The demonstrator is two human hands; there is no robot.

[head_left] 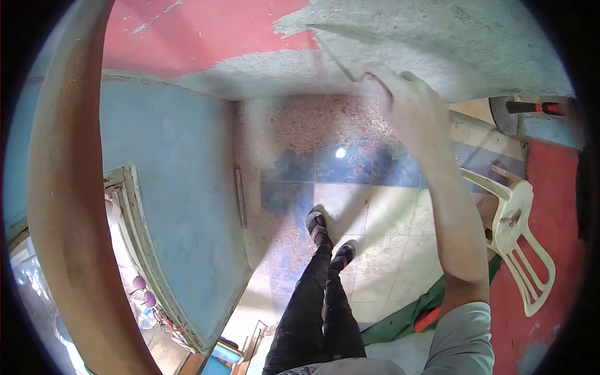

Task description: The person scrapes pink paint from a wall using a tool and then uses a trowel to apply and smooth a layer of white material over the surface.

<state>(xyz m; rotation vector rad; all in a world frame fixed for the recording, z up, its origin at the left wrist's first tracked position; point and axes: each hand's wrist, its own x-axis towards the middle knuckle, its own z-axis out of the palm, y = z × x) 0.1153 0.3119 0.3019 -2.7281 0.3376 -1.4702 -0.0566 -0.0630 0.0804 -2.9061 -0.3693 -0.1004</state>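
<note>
My right hand (412,103)'s got its fingers curled around a thin, blurry scraper (342,64), up by the ragged edge of the pink paint (206,34). Left hand's out of frame, so can't tell. Clear bottle (147,320) near the purple sunglasses (143,290), contents too small to make out. White plastic chair (504,231) off to my right.

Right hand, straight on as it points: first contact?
Probably the grey wall surface, near the ragged edge of the pink paint. The right hand points up-left in the picture, its thin tool leading; blur hides whether the tool already touches, and depth is unclear.
</note>
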